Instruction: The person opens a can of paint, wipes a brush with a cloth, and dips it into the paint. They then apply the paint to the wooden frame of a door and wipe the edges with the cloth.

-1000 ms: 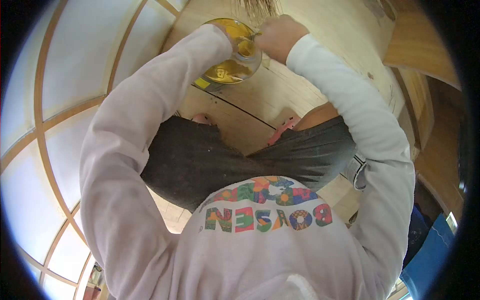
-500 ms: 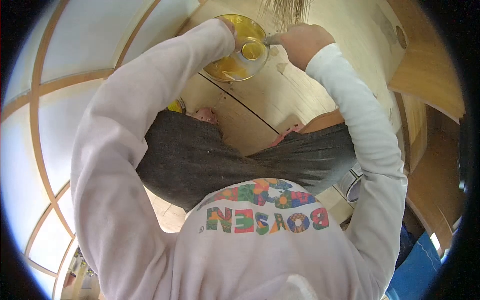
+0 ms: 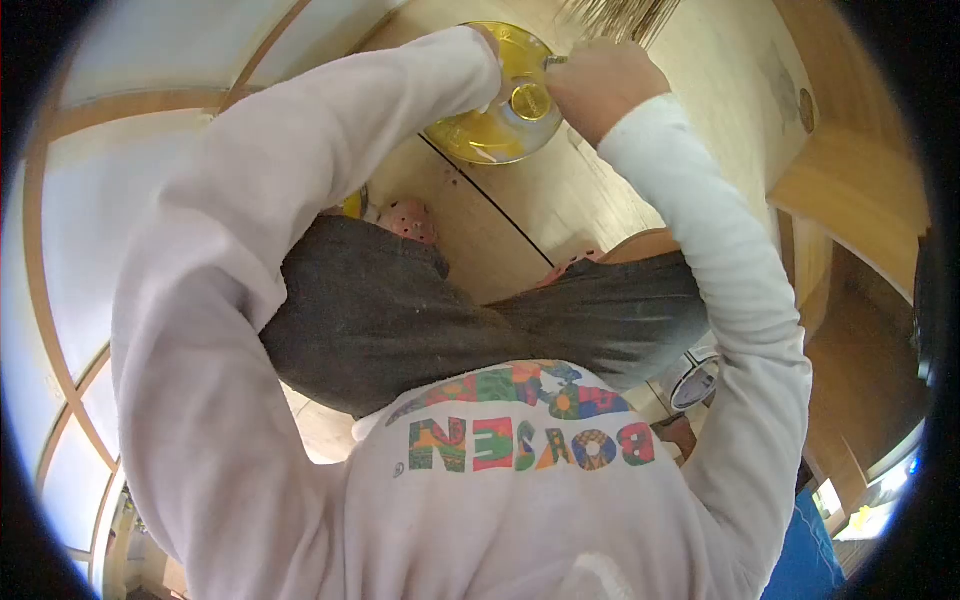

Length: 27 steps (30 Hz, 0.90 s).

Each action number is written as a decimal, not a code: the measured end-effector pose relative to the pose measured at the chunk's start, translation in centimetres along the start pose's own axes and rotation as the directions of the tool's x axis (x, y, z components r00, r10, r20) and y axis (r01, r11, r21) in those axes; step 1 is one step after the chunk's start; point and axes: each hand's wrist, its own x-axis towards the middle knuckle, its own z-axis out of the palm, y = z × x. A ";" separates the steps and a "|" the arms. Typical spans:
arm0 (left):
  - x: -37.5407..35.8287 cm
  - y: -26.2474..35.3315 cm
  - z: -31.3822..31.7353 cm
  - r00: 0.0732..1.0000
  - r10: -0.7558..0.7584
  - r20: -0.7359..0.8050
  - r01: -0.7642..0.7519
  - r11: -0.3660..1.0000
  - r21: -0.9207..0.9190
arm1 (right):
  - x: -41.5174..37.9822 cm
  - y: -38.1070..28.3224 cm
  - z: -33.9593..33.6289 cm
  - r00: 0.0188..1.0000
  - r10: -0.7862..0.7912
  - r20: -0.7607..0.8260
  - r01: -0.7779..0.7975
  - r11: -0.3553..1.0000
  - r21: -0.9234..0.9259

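Note:
A round, yellow-gold can top [image 3: 478, 140] with pale smears and a small raised round cap [image 3: 530, 101] is at the upper middle. My left hand [image 3: 488, 42] reaches over its far left part, its fingers largely hidden by the sleeve and blurred. At the can top's right rim, my right hand [image 3: 605, 88] is closed around a small metal tool [image 3: 556, 60], of which only a short end shows.
Straw-like bristles [image 3: 632, 18] lie beyond my right hand. Pale floor boards [image 3: 590, 200] have a dark seam. Framed panels [image 3: 130, 180] stand left, wooden furniture [image 3: 850, 150] right. A pink clog [image 3: 408, 220] and a round container [image 3: 693, 385] are near my legs.
The can top appears shifted slightly right in view. My right hand has turned and sits closer over the rim, so less of the metal tool shows.

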 end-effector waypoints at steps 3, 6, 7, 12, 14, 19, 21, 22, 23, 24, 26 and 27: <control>-2.3 0.3 -1.0 1.000 -0.024 0.000 0.024 1.000 -0.011 | 0.4 -0.2 -0.9 0.993 0.063 0.100 -0.054 0.994 -0.096; -3.6 0.3 -1.8 0.999 -0.036 0.003 0.036 0.999 -0.017 | -0.1 1.6 -0.4 0.987 0.159 -0.022 -0.145 0.940 0.309; -3.9 0.4 -2.2 0.999 -0.045 0.012 0.045 0.999 -0.022 | -0.7 1.6 -0.1 0.992 0.116 0.056 -0.127 0.951 0.280; -2.1 2.3 -4.0 0.999 -0.033 0.033 0.033 0.999 -0.012 | -2.4 3.3 0.9 0.971 0.049 0.232 -0.087 0.984 0.156; -2.0 2.3 -4.4 0.999 -0.038 0.031 0.039 0.999 -0.019 | -1.7 3.8 1.7 0.976 0.097 0.194 -0.132 0.975 0.177; -0.6 2.5 -4.1 0.993 -0.107 0.043 0.107 0.994 -0.002 | -1.5 3.2 1.5 0.981 0.032 0.193 -0.052 0.994 0.096; 0.0 2.5 -3.9 0.984 -0.172 0.055 0.169 0.984 0.058 | -1.3 3.7 1.4 0.982 0.041 0.187 -0.067 0.988 0.136; -0.2 2.6 -4.0 0.977 -0.203 0.061 0.197 0.976 0.089 | -1.4 4.0 1.6 0.980 0.054 0.191 -0.089 0.980 0.180; -0.4 2.7 -3.9 0.993 -0.104 0.064 0.092 0.982 0.165 | -1.5 4.5 1.7 0.980 0.063 0.191 -0.098 0.978 0.183; -0.7 2.7 -4.1 0.997 -0.004 0.071 -0.013 0.971 0.240 | -1.5 5.0 1.6 0.980 0.107 0.170 -0.142 0.968 0.206; -0.2 2.7 -4.2 0.998 -0.048 0.043 0.038 0.981 0.191 | -1.7 5.9 1.5 0.976 0.164 0.146 -0.194 0.955 0.225; -0.6 2.9 -5.2 0.995 -0.099 0.014 0.096 0.987 0.130 | -1.8 6.5 1.0 0.973 0.185 0.140 -0.213 0.952 0.220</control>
